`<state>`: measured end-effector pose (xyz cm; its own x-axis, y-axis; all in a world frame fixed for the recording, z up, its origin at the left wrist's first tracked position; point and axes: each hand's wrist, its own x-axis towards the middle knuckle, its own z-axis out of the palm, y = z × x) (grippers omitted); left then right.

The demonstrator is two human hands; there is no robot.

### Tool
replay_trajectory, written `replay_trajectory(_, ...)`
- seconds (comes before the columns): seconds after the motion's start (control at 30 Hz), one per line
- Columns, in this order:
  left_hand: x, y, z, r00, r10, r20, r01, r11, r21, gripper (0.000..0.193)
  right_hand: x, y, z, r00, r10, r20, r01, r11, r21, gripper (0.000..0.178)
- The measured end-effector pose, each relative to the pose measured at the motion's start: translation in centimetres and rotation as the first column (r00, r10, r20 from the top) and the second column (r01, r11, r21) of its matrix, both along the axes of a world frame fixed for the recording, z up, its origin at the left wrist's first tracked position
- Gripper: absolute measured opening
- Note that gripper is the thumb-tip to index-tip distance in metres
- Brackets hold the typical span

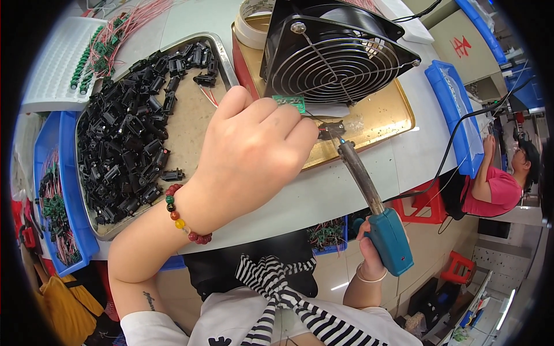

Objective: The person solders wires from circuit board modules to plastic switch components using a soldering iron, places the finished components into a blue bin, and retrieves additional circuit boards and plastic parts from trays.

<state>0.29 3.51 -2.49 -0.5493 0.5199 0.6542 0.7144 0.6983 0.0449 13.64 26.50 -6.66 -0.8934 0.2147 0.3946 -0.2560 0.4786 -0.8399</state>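
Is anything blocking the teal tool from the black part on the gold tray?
Nothing visible: the tip of the teal tool in the right hand sits right by the black part. The fan stands beyond.

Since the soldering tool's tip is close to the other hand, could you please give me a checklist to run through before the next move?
1. The soldering tool is held by its handle in the right hand: ok.
2. The left hand is apart from the tip: ok, a gap shows.
3. The green board is firmly gripped: cannot tell, the hold is hidden behind the left hand.
4. The fan has its wire guard on: ok.
5. The tip is hot: cannot tell.
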Motion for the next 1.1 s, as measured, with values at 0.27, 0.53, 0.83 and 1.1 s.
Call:
replay_trajectory(0.27, 0.1, 0.0, 0.0, 1.0, -0.001, 0.009, 0.001, 1.0, -0.011, 0.014, -0.3, -0.3, 0.4, 0.999, 0.027, -0.018, -0.027, 1.0, 0.006, 0.027)
replay_trajectory(0.53, 0.1, 0.0, 0.0, 1.0, -0.013, 0.009, 0.013, 1.0, -0.008, 0.016, 0.3, 0.3, -0.2, 0.999, 0.029, 0.017, -0.029, 1.0, 0.004, 0.021)
replay_trajectory(0.83, 0.0, 0.1, -0.2, 1.0, -0.007, -0.013, 0.007, 1.0, -0.013, 0.016, 0.2, 0.2, 0.0, 0.999, 0.048, -0.005, -0.048, 0.999, -0.013, 0.021)
replay_trajectory(1.1, 0.0, 0.0, -0.1, 1.0, -0.009, -0.007, 0.009, 1.0, -0.028, 0.016, 0.6, 0.1, -0.3, 0.999, 0.039, -0.014, -0.042, 0.967, -0.25, 0.038)
